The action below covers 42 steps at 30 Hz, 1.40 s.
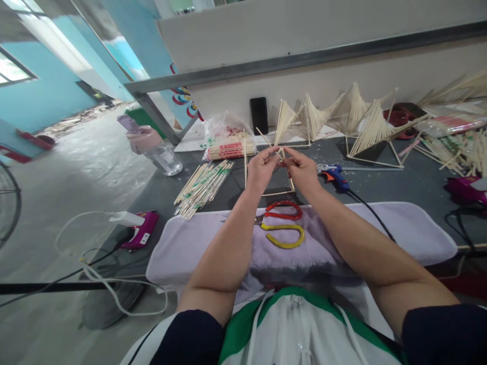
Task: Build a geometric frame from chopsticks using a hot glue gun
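My left hand (262, 171) and my right hand (303, 171) meet over the dark tabletop, fingers pinched together at one corner of a wooden stick frame (279, 193). Its thin sticks run down and across below my hands, and one sticks up to the left. My fingers hide the joint itself. Just to the right of my right hand lies a blue glue gun (335, 177) with a black cord. Scissors with a red and a yellow handle (283, 229) rest on a lilac towel (198, 248) under my forearms.
Loose wrapped sticks (205, 187), a bagged stick bundle (228, 149) and a water bottle (154, 147) stand left. Finished-looking stick models (369, 132) line the back, beside a phone (259, 115). Purple power strips (142, 230) with cables sit at the left edge and far right.
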Tool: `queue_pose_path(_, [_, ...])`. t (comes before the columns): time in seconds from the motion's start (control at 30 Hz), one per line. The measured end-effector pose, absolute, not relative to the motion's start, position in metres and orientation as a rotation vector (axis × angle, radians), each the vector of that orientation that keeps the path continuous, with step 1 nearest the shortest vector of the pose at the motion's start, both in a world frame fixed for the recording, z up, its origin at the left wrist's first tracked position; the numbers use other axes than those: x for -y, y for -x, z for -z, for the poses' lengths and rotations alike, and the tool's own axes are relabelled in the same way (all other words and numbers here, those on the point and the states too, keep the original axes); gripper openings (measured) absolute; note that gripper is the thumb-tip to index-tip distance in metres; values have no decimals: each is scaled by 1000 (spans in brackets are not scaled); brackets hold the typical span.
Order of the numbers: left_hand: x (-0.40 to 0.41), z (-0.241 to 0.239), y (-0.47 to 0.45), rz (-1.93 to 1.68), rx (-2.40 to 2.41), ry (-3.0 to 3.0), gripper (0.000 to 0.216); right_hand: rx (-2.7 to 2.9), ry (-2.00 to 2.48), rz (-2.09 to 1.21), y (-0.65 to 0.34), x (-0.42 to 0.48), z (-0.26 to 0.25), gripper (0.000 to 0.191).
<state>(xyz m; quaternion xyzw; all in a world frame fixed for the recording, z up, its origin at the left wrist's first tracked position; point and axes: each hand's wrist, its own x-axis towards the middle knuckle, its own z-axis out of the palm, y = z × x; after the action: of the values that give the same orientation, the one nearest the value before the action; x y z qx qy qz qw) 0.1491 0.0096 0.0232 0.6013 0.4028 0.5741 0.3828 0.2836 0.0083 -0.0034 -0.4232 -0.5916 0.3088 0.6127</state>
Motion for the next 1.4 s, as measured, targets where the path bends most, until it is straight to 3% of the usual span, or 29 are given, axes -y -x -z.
queue_pose_path(0.3, [-15, -17, -147, -1482, -1050, -1566, 27, 1367, 1004, -722, -283, -7, 3, 51])
queue_pose_path(1.4, [-22, -35, -129, -1224, -822, -1810, 33, 1402, 953, -673, -294, -7, 4, 45])
